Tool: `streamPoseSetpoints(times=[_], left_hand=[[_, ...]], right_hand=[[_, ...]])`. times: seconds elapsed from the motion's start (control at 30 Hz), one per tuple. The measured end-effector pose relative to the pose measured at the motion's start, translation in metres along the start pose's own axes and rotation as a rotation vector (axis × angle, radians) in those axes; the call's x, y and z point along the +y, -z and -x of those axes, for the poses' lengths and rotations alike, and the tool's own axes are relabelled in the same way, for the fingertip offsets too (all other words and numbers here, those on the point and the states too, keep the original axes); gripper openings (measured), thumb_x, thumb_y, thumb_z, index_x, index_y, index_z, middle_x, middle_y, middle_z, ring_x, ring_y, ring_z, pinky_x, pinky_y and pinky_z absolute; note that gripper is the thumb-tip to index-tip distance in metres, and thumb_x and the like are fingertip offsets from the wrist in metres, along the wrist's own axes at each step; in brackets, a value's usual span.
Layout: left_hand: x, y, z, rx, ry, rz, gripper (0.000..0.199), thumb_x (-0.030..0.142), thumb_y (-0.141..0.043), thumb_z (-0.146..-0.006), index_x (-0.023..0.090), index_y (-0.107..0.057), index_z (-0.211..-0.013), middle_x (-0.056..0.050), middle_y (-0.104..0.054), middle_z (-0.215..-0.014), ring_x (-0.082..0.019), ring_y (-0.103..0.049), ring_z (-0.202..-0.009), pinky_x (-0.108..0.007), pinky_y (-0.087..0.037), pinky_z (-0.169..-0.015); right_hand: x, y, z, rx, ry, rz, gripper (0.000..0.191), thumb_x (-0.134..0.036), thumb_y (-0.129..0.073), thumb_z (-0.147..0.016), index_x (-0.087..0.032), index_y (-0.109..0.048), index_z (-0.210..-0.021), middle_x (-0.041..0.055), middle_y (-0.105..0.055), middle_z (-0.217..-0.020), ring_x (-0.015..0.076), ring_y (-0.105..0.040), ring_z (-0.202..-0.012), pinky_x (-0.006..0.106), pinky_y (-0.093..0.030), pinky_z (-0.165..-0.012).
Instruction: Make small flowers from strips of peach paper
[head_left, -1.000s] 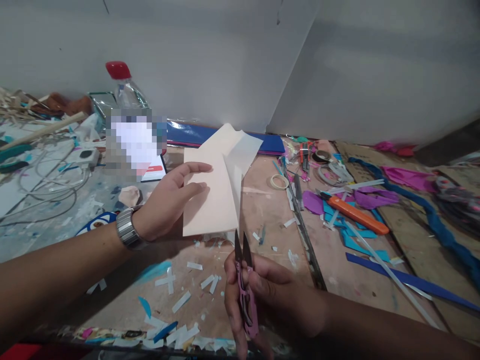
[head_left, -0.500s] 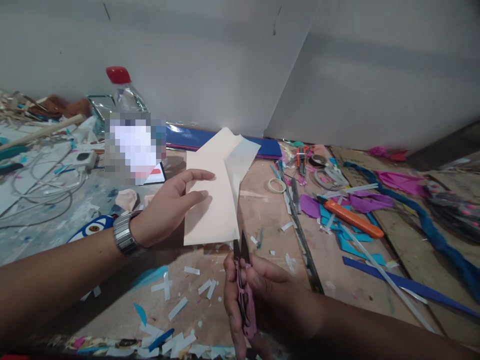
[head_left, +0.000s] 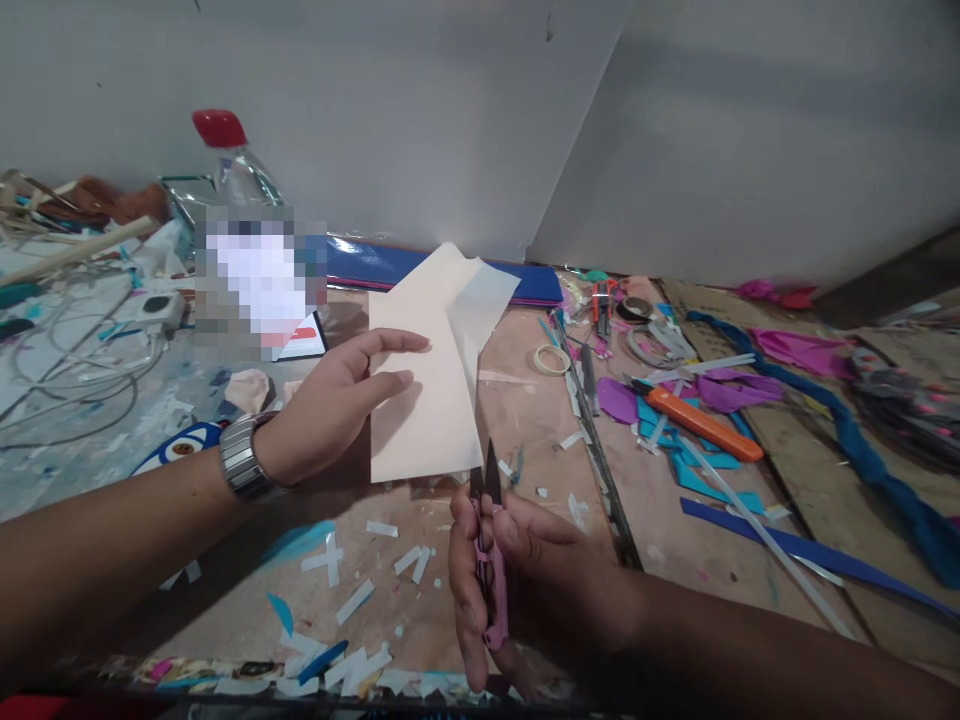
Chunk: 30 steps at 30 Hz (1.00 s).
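Note:
A pale cream folded sheet, paper or thin foam (head_left: 420, 420), is in the middle of the view, its upper part flaring into angled flaps. My left hand (head_left: 345, 400) holds it by its left side. Thumb and index finger lie on top, while the other fingers are hidden underneath. In my right hand (head_left: 540, 560) is a pair of pink-handled scissors (head_left: 491, 590), fingers wrapped around the handles. Their dark blades are parted and point away from me, at the sheet's lower right corner.
White scraps (head_left: 355, 603) litter the near tabletop. To the right lie a tape roll (head_left: 551, 360), an orange utility knife (head_left: 705, 424) and a long blue strip (head_left: 817, 560). At the left stand a red-capped bottle (head_left: 247, 175) and a blurred phone (head_left: 262, 290). A wall (head_left: 420, 120) rises behind.
The view has shifted slightly. The scissor blades have come a little closer to the sheet's lower right corner and remain parted. My left hand keeps the same hold.

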<state>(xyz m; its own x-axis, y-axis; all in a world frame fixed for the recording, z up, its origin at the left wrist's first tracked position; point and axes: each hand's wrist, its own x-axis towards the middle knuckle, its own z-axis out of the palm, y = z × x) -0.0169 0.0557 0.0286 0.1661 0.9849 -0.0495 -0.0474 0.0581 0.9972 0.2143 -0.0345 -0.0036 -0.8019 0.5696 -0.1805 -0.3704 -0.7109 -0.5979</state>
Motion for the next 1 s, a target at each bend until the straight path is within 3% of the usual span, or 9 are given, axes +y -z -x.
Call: streamPoseSetpoints(times=[0.23, 0.63, 1.0], left_hand=[[-0.0025, 0.0013, -0.0007, -0.015, -0.028, -0.026, 0.034, 0.022, -0.071, -0.089, 0.023, -0.073, -0.123, -0.006, -0.07, -0.12, -0.021, -0.065, -0.092, -0.029, -0.05, -0.073], [-0.0025, 0.0014, -0.0006, -0.008, -0.045, -0.073, 0.032, 0.022, -0.069, -0.091, 0.023, -0.074, -0.122, -0.006, -0.071, -0.123, -0.022, -0.065, -0.099, -0.03, -0.05, -0.075], [-0.0015, -0.0002, -0.0003, -0.018, -0.004, -0.011, 0.031, 0.024, -0.072, -0.09, 0.023, -0.073, -0.122, -0.005, -0.072, -0.117, -0.017, -0.066, -0.087, -0.027, -0.049, -0.071]], right_hand=[[-0.0036, -0.0009, -0.001, -0.015, 0.009, -0.003, 0.036, -0.058, -0.057, -0.105, -0.023, -0.047, -0.109, -0.0013, -0.069, -0.078, 0.0135, -0.071, -0.056, 0.013, -0.042, -0.04], [-0.0055, -0.0011, -0.0001, 0.068, -0.038, -0.012, 0.043, -0.062, -0.063, -0.099, -0.024, -0.046, -0.108, -0.0019, -0.069, -0.076, 0.0144, -0.071, -0.056, 0.014, -0.045, -0.039], [-0.0045, 0.0011, -0.0006, 0.058, 0.03, -0.037, 0.032, -0.052, -0.058, -0.106, -0.022, -0.048, -0.107, -0.0014, -0.071, -0.076, 0.0137, -0.072, -0.056, 0.013, -0.048, -0.038]])
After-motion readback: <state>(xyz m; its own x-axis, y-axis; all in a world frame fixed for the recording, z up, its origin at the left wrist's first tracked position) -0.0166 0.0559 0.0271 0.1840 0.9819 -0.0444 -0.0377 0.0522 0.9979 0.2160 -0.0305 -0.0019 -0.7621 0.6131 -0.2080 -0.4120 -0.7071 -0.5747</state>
